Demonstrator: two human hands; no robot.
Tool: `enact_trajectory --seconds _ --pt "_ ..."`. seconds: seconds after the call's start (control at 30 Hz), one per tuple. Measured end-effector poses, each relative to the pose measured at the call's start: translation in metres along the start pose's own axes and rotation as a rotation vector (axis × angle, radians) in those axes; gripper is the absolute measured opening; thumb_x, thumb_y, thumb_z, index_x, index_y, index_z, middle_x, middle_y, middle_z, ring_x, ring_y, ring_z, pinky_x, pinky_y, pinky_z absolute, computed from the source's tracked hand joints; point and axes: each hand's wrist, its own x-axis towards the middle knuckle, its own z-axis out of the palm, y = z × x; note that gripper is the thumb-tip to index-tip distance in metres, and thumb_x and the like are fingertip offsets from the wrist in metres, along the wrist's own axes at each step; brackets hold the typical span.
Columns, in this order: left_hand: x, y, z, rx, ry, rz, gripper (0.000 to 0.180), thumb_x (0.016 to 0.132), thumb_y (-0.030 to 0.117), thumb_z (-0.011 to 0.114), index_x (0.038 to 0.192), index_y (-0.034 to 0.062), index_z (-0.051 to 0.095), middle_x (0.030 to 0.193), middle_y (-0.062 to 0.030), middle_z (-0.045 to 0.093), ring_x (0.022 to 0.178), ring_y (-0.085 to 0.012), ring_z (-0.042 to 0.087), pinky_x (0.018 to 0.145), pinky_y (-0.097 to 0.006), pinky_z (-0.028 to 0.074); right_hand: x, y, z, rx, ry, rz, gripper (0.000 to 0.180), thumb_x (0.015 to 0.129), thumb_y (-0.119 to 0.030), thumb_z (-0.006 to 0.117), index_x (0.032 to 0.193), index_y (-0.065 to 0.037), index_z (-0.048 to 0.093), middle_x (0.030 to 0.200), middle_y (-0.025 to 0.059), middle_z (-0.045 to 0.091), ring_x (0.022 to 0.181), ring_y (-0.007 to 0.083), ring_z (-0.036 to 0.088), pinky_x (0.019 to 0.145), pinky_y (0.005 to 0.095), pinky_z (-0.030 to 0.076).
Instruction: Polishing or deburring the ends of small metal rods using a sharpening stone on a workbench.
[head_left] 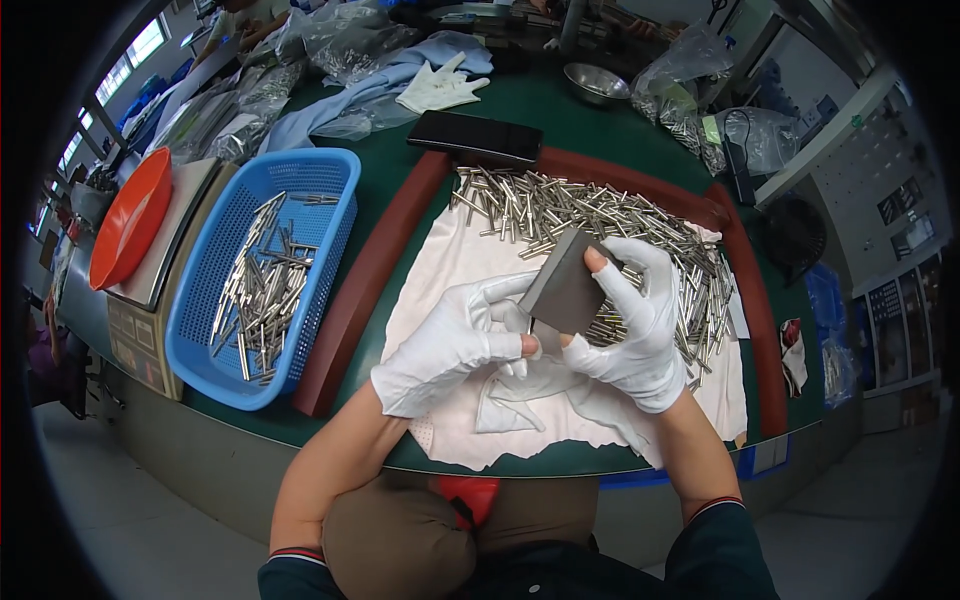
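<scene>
My right hand [635,330], in a white glove with bare fingertips, grips a dark grey rectangular block [568,285], perhaps a sanding block. The block is tilted up above a pale pink cloth [430,290]. My left hand [455,335], gloved the same way, is closed just left of the block, its thumb and fingers pinched together. A short dark end of a thin metal pin shows between that hand and the block; the rest is hidden by the fingers. Behind and right of my hands lies a large heap of shiny metal pins [540,205] on the cloth.
Dark red bars [345,300] frame the cloth on the green table. At left, a blue perforated basket [185,325] holds more pins, beside a scale [140,345] and an orange-red bowl [130,220]. A black phone [475,137] rests on the far bar. A crumpled white cloth [510,405] lies nearest me.
</scene>
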Motion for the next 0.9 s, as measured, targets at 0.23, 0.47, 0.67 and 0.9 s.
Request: enact_trajectory --seconds 0.23,0.47,0.67,0.9 --pt "0.0005 -0.0021 -0.0015 -0.045 -0.016 0.013 0.080 0.078 0.002 0.079 0.147 -0.0043 0.039 0.076 -0.0043 0.063 0.067 -0.0138 0.066 0.061 -0.025 0.053 -0.0001 -0.0003 -0.0010 -0.024 0.023 0.012 0.078 0.061 -0.022 0.079 0.134 -0.007 0.057 0.120 0.0169 0.053 0.106 0.0316 0.054 0.091 0.0425 0.045" --pt "0.0010 -0.0034 -0.0025 -0.043 -0.020 -0.001 0.077 0.079 0.001 0.078 0.146 -0.0033 0.040 0.078 -0.0044 0.065 0.066 -0.0142 0.066 0.060 -0.025 0.053 -0.0002 -0.0004 -0.0003 -0.025 0.019 0.007 0.079 0.059 -0.021 0.079 0.134 -0.007 0.057 0.119 0.0164 0.054 0.105 0.0315 0.054 0.091 0.0431 0.045" --pt "0.0017 -0.0035 -0.0033 0.004 -0.009 -0.018 0.077 0.080 0.001 0.077 0.146 -0.0034 0.040 0.077 -0.0050 0.064 0.066 -0.0153 0.066 0.060 -0.025 0.053 0.0015 -0.0022 0.0037 -0.001 0.081 0.008 0.077 0.056 -0.023 0.080 0.129 -0.008 0.061 0.116 0.0133 0.056 0.097 0.0293 0.055 0.084 0.0424 0.041" --pt "0.0022 -0.0061 -0.0053 -0.033 0.023 0.013 0.076 0.080 0.002 0.077 0.146 -0.0033 0.040 0.079 -0.0063 0.065 0.068 -0.0144 0.067 0.061 -0.024 0.053 0.0005 -0.0043 0.0048 -0.080 0.088 -0.010 0.078 0.057 -0.024 0.081 0.131 -0.009 0.059 0.115 0.0135 0.056 0.096 0.0292 0.055 0.083 0.0427 0.042"
